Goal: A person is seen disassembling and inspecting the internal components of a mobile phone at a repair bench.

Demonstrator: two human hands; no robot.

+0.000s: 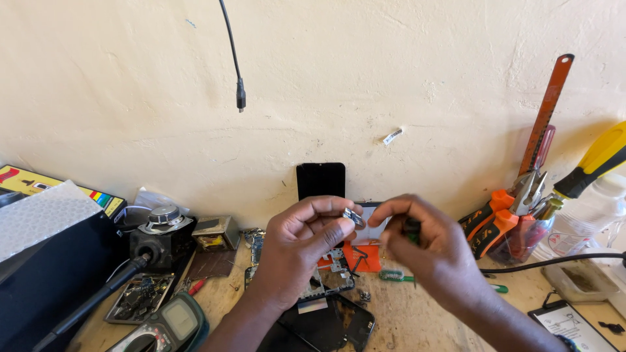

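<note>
Left hand pinches small metal part between thumb and forefinger above opened phone; right hand, fingers closed on dark tool, sits just right of part.

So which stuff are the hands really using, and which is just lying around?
In use: small metal part, held by left hand and right hand; opened phone underneath.

Lying about: multimeter, pliers, black screen against the wall, hanging cable.

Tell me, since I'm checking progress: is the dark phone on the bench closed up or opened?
Opened: the dark phone lies with its back off and its circuit boards exposed.
</note>
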